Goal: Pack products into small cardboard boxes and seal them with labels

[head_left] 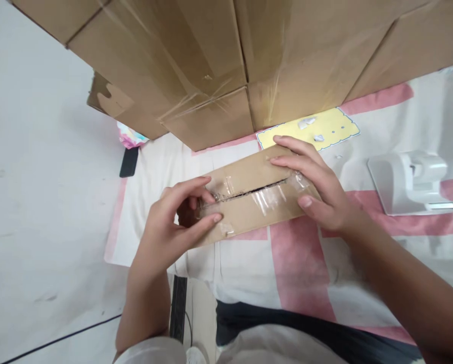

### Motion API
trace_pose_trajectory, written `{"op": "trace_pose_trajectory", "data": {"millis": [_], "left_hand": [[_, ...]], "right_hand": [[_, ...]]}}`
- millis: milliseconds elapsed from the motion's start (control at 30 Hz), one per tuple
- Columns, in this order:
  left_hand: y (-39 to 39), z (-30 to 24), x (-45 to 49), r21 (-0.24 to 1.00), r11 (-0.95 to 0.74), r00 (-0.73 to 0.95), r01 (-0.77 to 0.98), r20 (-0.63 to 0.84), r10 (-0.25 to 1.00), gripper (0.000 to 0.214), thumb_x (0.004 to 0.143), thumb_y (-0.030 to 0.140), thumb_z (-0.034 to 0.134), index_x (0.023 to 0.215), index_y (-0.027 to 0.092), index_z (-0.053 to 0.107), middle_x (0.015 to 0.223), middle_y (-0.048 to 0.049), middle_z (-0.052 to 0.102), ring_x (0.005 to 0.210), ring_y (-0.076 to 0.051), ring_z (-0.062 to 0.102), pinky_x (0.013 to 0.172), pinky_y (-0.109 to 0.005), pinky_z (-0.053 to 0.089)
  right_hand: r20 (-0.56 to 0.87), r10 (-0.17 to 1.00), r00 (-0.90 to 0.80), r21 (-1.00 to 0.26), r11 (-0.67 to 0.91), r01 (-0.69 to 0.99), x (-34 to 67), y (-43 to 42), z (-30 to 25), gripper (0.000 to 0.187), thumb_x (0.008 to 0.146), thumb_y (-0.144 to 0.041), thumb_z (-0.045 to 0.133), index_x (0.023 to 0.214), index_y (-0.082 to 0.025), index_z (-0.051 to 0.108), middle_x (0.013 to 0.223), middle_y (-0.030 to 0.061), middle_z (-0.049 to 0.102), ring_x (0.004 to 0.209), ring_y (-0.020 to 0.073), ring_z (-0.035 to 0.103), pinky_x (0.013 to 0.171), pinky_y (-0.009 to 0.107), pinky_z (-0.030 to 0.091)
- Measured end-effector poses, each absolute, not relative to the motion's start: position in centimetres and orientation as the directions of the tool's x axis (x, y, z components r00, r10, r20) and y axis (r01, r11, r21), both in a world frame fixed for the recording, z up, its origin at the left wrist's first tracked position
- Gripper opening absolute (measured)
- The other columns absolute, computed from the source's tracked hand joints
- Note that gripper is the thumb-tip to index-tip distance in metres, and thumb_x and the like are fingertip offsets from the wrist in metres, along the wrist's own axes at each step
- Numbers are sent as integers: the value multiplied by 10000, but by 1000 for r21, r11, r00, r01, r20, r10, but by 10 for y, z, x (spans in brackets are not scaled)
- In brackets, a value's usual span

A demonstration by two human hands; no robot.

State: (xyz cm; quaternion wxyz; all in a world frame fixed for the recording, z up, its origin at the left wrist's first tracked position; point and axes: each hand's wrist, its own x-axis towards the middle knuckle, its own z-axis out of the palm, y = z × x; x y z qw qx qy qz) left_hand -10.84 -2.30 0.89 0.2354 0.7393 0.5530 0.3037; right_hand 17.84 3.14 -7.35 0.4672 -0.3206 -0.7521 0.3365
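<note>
A small brown cardboard box lies on a white and pink checked cloth in front of me. Clear tape runs along its top seam, which is split open in a dark slit. My left hand is closed on the box's left end, thumb and fingers pinching at the tape and flap there. My right hand grips the right end, fingers over the far edge and thumb on the near side.
Large taped cardboard boxes stand stacked right behind the small box. A yellow sheet with white scraps lies beside them. A white plastic device sits at the right. A black flat object and a colourful packet lie at the left. White floor lies to the left.
</note>
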Motion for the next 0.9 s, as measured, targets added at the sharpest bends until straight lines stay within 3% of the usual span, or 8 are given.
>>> {"op": "trace_pose_trajectory", "data": {"millis": [200, 333, 700, 900], "left_hand": [[-21, -1, -113, 677, -286, 224, 678, 180, 958, 559, 832, 266, 820, 1349, 322, 615, 983, -30, 698, 774, -155, 543, 647, -279, 491], [-20, -9, -111, 698, -243, 128, 673, 214, 968, 422, 866, 244, 776, 1267, 312, 662, 958, -17, 697, 762, -146, 532, 697, -291, 485], [-19, -8, -104, 794, -197, 57, 576, 201, 978, 289, 886, 202, 749, 1157, 268, 674, 842, 22, 674, 646, -93, 471, 618, -234, 410], [-15, -9, -102, 763, -162, -26, 626, 228, 973, 208, 933, 234, 696, 1139, 260, 690, 897, 10, 653, 695, -89, 529, 638, -222, 425]], "right_hand": [[478, 807, -347, -830, 544, 122, 176, 30, -73, 629, 935, -777, 491, 1334, -318, 652, 1590, 60, 458, 1489, 415, 386, 1240, 650, 288], [441, 833, -334, -862, 496, 99, 174, 29, -71, 635, 893, -799, 547, 1292, -325, 681, 1570, 61, 477, 1479, 431, 393, 1226, 654, 307], [497, 794, -351, -822, 560, 104, 174, 29, -76, 584, 963, -710, 505, 1370, -308, 627, 1604, 77, 439, 1493, 407, 386, 1236, 641, 295], [529, 766, -366, -796, 597, 99, 175, 30, -78, 550, 980, -644, 507, 1397, -295, 598, 1610, 105, 426, 1491, 400, 389, 1226, 652, 305]]}}
